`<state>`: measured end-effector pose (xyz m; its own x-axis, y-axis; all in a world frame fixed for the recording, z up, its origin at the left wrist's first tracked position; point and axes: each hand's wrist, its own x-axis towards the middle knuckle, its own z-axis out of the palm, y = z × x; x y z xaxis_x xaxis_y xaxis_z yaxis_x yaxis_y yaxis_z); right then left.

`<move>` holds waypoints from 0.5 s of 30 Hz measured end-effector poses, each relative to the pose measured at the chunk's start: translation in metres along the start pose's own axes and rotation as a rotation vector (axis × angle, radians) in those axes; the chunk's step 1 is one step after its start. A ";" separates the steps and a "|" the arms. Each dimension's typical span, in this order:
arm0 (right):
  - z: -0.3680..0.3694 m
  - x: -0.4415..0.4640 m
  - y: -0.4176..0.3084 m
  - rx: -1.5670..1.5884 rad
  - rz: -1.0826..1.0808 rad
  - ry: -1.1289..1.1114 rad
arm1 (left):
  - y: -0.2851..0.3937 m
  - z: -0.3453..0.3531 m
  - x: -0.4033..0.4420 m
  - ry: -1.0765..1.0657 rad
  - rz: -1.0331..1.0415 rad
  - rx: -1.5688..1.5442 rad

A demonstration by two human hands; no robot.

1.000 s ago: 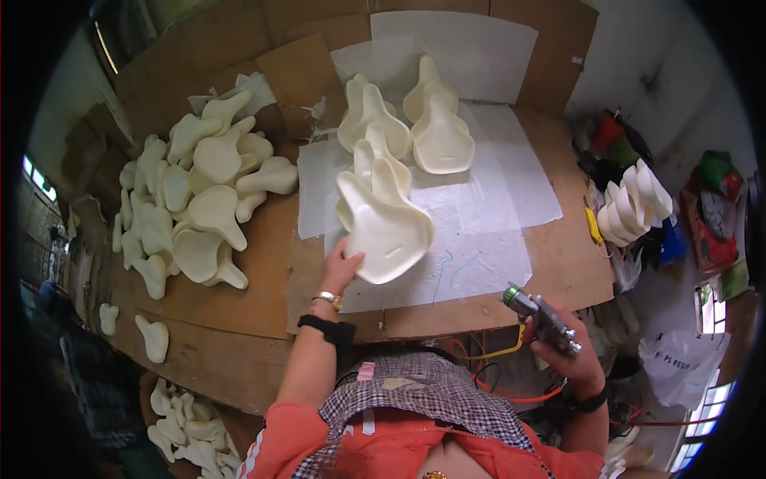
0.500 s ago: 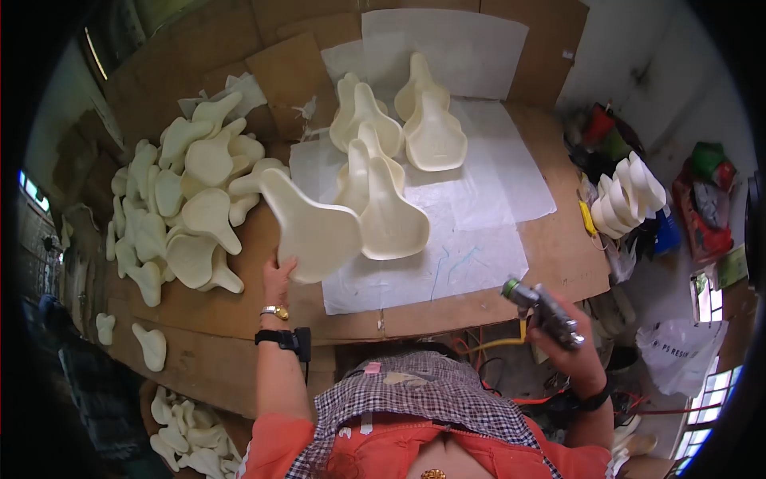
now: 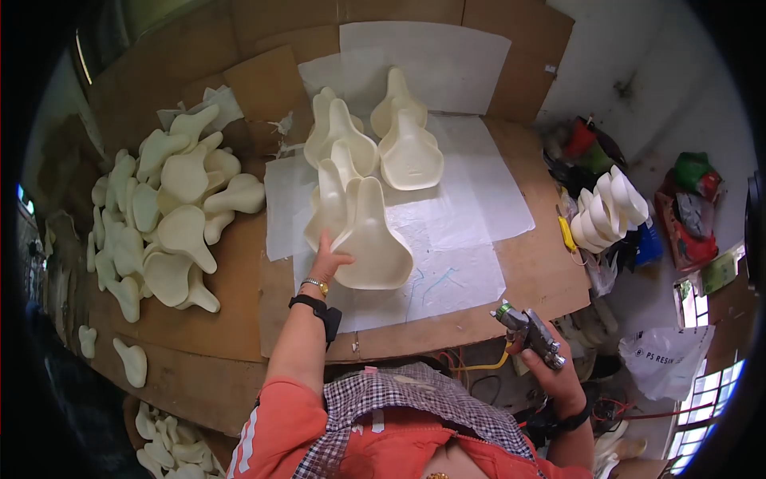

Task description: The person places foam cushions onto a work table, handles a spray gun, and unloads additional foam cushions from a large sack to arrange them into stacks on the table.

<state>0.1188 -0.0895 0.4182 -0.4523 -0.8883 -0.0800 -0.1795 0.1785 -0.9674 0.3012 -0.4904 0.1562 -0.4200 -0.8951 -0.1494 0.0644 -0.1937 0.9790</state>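
Note:
My left hand grips the lower edge of a cream bicycle saddle pad, fingers and thumb closed on its rim. The held pad stands close against another cream saddle pad at the near end of a row on white paper. Whether the two touch is hard to tell. In my right hand is a metal spray gun with a green ring near its nozzle. It is held by the handle off the table's near edge at the right, its nozzle pointing up and left.
Behind the row stand more saddle pads on the white paper. A large heap of saddle pads covers the cardboard-topped table's left side. At right are stacked pale pieces, a yellow cutter and bags.
My left hand has moved right and slightly up, bringing the saddle pad from left of the row to beside its near end. The spray gun has stayed in my right hand.

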 end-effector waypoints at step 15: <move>0.026 0.037 -0.010 -0.076 0.063 -0.243 | -0.013 -0.148 -0.129 0.212 -0.102 -0.150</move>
<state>0.1269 -0.1351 0.4187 -0.2431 -0.9484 -0.2036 -0.2266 0.2596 -0.9387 0.4881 -0.4318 0.1421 -0.2330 -0.9291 -0.2873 0.1713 -0.3300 0.9283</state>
